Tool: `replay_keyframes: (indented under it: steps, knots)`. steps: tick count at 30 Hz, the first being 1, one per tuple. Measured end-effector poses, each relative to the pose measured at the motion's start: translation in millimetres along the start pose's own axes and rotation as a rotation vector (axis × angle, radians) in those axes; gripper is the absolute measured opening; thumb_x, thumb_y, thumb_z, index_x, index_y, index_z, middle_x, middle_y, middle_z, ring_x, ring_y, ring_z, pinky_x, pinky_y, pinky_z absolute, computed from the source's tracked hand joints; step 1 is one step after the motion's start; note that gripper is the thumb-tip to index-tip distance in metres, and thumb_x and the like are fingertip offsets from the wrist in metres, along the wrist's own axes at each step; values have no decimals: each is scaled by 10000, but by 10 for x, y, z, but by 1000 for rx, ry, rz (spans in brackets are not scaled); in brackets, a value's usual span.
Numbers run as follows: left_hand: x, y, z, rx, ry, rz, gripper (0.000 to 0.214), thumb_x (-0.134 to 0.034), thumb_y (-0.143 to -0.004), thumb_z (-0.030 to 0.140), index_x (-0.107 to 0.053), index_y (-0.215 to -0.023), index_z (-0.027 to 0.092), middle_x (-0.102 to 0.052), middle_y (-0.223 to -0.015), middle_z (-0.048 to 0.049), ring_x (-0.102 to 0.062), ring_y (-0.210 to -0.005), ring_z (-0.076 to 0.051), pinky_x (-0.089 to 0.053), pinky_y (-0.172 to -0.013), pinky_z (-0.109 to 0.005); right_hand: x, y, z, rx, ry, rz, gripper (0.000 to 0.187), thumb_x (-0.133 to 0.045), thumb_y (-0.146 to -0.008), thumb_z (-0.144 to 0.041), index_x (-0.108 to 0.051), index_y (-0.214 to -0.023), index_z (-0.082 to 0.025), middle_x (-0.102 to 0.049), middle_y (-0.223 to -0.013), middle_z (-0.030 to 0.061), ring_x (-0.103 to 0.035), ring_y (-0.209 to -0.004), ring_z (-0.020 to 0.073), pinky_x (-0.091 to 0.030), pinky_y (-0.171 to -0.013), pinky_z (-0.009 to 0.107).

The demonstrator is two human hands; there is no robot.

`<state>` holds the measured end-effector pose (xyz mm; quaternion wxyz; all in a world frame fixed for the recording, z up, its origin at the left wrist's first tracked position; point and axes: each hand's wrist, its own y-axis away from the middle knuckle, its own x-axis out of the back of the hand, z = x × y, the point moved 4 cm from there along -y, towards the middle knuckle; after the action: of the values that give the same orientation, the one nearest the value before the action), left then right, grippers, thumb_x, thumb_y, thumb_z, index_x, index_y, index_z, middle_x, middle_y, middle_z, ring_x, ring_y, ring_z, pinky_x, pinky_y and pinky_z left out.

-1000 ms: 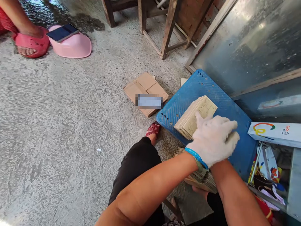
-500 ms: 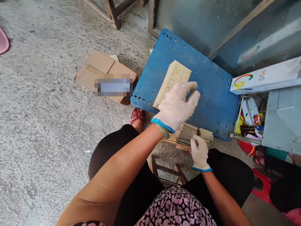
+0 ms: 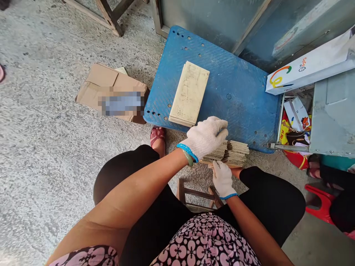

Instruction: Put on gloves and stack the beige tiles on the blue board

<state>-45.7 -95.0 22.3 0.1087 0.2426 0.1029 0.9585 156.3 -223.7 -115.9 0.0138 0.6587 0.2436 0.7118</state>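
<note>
My left hand (image 3: 207, 136), in a white knit glove with a blue cuff, hovers at the near edge of the blue plastic tabletop. Its fingers are stretched, with a small gap at the thumb, and nothing shows in them. A short stack of pale rectangular boards (image 3: 190, 94) lies on the tabletop just beyond it. Below the edge, several more thin boards (image 3: 236, 151) are piled close together, partly hidden by my left hand. My right hand (image 3: 222, 180), gloved alike, is at the near side of this pile with fingers extended towards it; contact is unclear.
The blue tabletop (image 3: 235, 114) reaches to a glass-panelled frame (image 3: 199, 26). A cardboard box (image 3: 122, 83) sits on the floor at left. On the right are a white printed box (image 3: 307, 70), a grey metal cabinet (image 3: 332, 122) and a red stool (image 3: 318, 203) beside another person's leg.
My left hand has drawn back from the board stack towards the near edge, uncovering the stack. My right hand has moved left and slightly down, and its fingers have straightened. The view has shifted.
</note>
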Motion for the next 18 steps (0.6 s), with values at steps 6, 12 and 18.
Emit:
replay_keyframes:
  steps: [6, 12, 18]
  knots:
    - [-86, -55, -18, -45, -228, -65, 300, -438, -917, 407, -639, -1115, 305, -617, -1160, -2, -619, -1014, -193, -506, -843, -329, -85, 89, -95, 13, 39, 31, 476, -493, -852, -162, -495, -1323, -88, -528, -1271, 203, -489, -1107, 304, -398, -942, 425]
    - [-184, -3, -43, -18, -369, -125, 335, -404, -924, 427, -638, -1127, 300, -621, -1146, -20, -631, -967, -203, -503, -752, -309, -116, 131, -188, -30, 41, 3, 579, -571, -817, -187, -435, -1368, -75, -484, -1350, 210, -432, -1219, 336, -350, -1024, 441]
    - [-380, 70, -249, -50, -614, -352, 369, -377, -910, 438, -652, -1058, 240, -634, -1073, -72, -646, -897, -253, -511, -682, -343, -102, 150, -221, -35, 20, -12, 621, -590, -807, -204, -415, -1386, -66, -453, -1387, 232, -417, -1232, 348, -317, -1037, 474]
